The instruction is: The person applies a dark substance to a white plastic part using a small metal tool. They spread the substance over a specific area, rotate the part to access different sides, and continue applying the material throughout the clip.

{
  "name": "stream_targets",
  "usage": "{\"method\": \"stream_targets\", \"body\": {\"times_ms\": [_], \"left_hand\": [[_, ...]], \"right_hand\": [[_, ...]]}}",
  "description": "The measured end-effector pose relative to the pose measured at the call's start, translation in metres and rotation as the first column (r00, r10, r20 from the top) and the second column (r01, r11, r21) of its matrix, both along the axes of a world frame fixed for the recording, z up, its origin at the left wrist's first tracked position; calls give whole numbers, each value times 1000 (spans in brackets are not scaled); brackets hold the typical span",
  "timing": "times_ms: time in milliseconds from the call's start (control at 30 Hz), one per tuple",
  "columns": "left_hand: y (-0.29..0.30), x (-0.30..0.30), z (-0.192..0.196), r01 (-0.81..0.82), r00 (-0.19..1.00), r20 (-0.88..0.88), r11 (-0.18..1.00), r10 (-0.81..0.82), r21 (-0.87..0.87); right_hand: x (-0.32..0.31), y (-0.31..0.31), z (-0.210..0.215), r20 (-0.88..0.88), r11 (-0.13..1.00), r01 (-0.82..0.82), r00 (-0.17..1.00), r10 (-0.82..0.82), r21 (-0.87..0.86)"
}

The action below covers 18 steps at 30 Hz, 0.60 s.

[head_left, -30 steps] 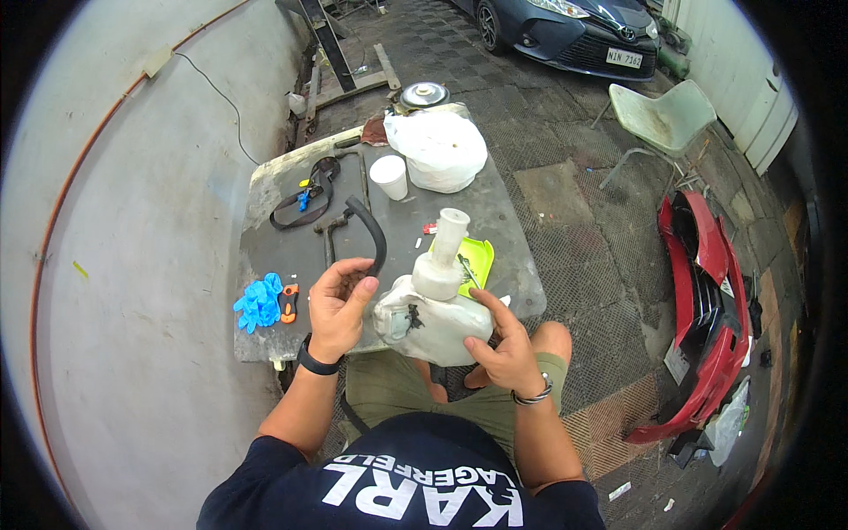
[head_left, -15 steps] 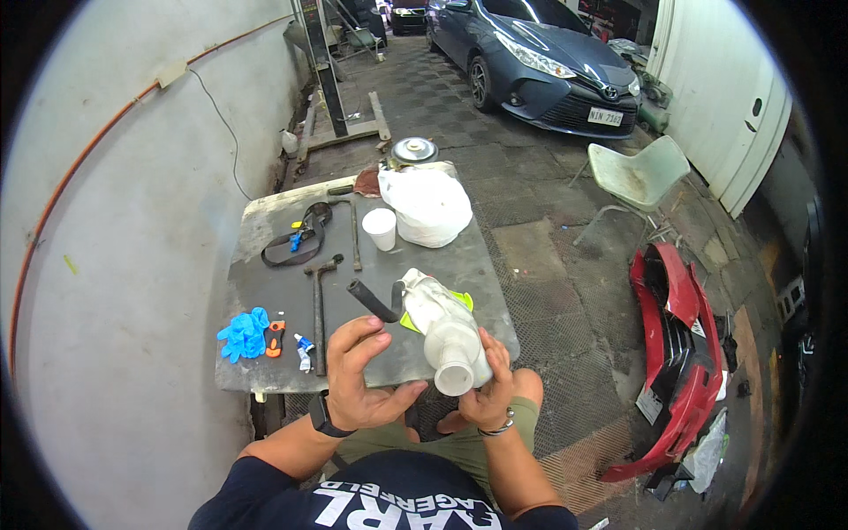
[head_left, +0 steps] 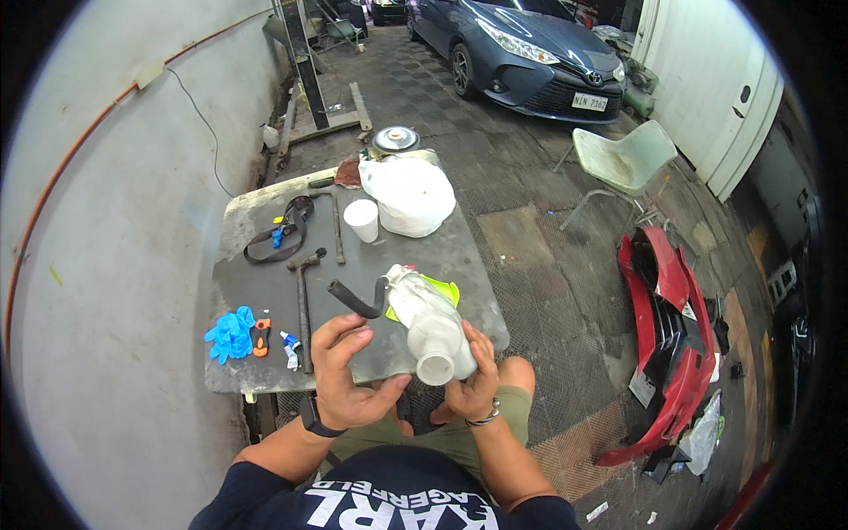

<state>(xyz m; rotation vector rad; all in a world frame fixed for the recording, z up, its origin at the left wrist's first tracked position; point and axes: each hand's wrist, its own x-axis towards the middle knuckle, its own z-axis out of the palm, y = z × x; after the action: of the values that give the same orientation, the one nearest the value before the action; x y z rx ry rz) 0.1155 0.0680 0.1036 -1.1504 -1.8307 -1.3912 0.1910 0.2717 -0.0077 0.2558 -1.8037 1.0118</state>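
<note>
A whitish translucent plastic reservoir (head_left: 433,329) with a round open neck faces me over the table's near edge. From its far left side sticks a bent black rubber hose (head_left: 356,302). My right hand (head_left: 473,382) grips the reservoir by its right side, thumb near the neck. My left hand (head_left: 352,382) is held up just left of the neck, fingers and thumb spread, with nothing in it. Something bright yellow-green (head_left: 449,290) lies beneath the reservoir, mostly hidden by it. Left of the hose rests a hammer (head_left: 303,305).
On the grey table (head_left: 265,287) are blue gloves (head_left: 231,334), an orange-black tool (head_left: 261,338), a small tube (head_left: 290,343), a strap (head_left: 276,250), a bent bar (head_left: 338,231), a foam cup (head_left: 361,221) and a white bag (head_left: 410,199). Rightward: a red bumper (head_left: 638,291), a chair (head_left: 625,161), a car (head_left: 521,62).
The whole view has shifted a little, so the table and its contents sit further left and up. My hands keep nearly the same pose about the reservoir.
</note>
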Motion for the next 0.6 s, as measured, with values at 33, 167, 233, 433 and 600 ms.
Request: {"method": "stream_targets", "body": {"times_ms": [33, 167, 233, 433, 600], "left_hand": [[-1, -1, -2, 2, 1000, 4, 1000, -2, 3], [-4, -3, -5, -15, 1000, 10, 1000, 15, 2], [-3, -4, -7, 15, 1000, 22, 999, -15, 37], [-5, -10, -14, 68, 993, 91, 990, -79, 121], [-15, -18, -12, 60, 997, 47, 997, -63, 55]], "right_hand": [[0, 0, 0, 4, 1000, 4, 1000, -4, 8], [-1, 2, 4, 1, 999, 0, 1000, 0, 40], [-2, 2, 4, -3, 999, -10, 1000, 10, 41], [-1, 8, 2, -10, 998, 32, 999, -32, 53], [-1, 9, 0, -16, 996, 63, 998, -62, 63]]}}
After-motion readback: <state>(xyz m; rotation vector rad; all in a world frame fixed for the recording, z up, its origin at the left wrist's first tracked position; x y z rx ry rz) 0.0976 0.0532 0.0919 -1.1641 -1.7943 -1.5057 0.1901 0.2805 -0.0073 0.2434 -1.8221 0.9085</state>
